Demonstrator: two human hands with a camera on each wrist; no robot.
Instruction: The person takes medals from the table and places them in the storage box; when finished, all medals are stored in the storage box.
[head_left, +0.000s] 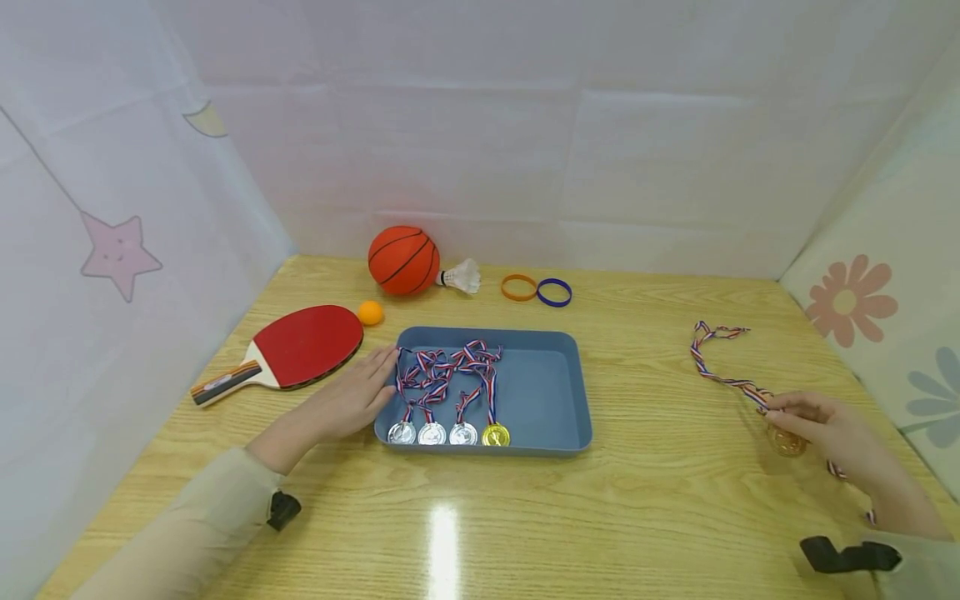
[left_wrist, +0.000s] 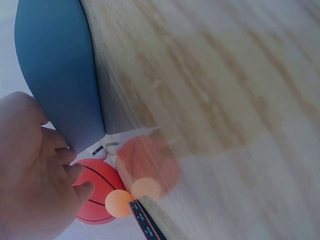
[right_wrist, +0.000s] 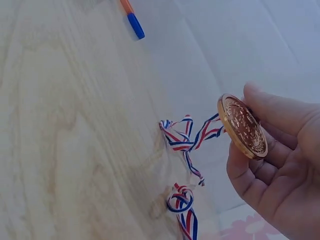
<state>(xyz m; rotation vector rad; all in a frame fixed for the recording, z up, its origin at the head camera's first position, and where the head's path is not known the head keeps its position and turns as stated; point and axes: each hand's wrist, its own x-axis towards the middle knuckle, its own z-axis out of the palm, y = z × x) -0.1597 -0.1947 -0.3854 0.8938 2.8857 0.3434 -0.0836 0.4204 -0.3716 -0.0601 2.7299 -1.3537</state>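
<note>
A blue-grey tray (head_left: 542, 387) sits mid-table. Along its front wall lie three silver medals (head_left: 432, 434) and one gold medal (head_left: 496, 435), their striped ribbons (head_left: 442, 371) heaped behind them. My left hand (head_left: 347, 397) rests at the tray's left wall with fingers straight; the left wrist view shows the fingers against the tray side (left_wrist: 60, 75). At the right, my right hand (head_left: 843, 437) pinches a bronze-coloured medal (right_wrist: 245, 127) between thumb and fingers. Its red, white and blue ribbon (head_left: 701, 358) trails away over the table.
Another striped ribbon (right_wrist: 187, 212) lies beneath my right wrist. Left of the tray are a red table tennis paddle (head_left: 309, 343) and an orange ball (head_left: 371, 312). Behind it stand a small basketball (head_left: 403, 260), a shuttlecock (head_left: 461, 277), an orange wristband (head_left: 518, 287) and a blue wristband (head_left: 554, 292).
</note>
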